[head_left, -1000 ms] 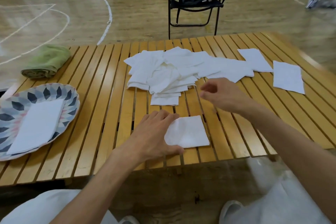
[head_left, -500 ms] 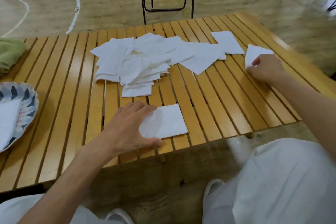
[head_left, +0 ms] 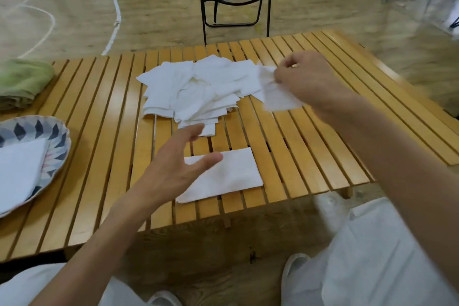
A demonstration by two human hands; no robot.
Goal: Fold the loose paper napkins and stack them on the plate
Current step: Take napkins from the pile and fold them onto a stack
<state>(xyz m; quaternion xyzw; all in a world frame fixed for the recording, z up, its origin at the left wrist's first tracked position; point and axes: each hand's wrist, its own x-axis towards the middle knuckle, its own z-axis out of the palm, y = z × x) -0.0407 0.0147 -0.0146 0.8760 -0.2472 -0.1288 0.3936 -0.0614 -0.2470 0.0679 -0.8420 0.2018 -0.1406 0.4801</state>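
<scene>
A folded white napkin [head_left: 231, 176] lies flat near the front edge of the slatted wooden table [head_left: 310, 156]. My left hand [head_left: 173, 166] hovers over its left end with fingers spread and relaxed. My right hand [head_left: 305, 79] is raised above the table's right half and pinches a loose white napkin [head_left: 275, 97] that hangs blurred from its fingers. A heap of loose napkins [head_left: 198, 87] covers the table's middle. At the left edge, the patterned plate [head_left: 56, 136] holds a folded napkin stack [head_left: 19, 169].
A rolled green towel [head_left: 22, 82] lies at the table's far left corner. A black folding chair [head_left: 236, 0] with a dark bag stands on the gym floor behind the table. My knees in white trousers sit below the front edge.
My right hand took a napkin from the table's right side and brought it up toward the middle. My left hand lifted off the folded napkin and opened.
</scene>
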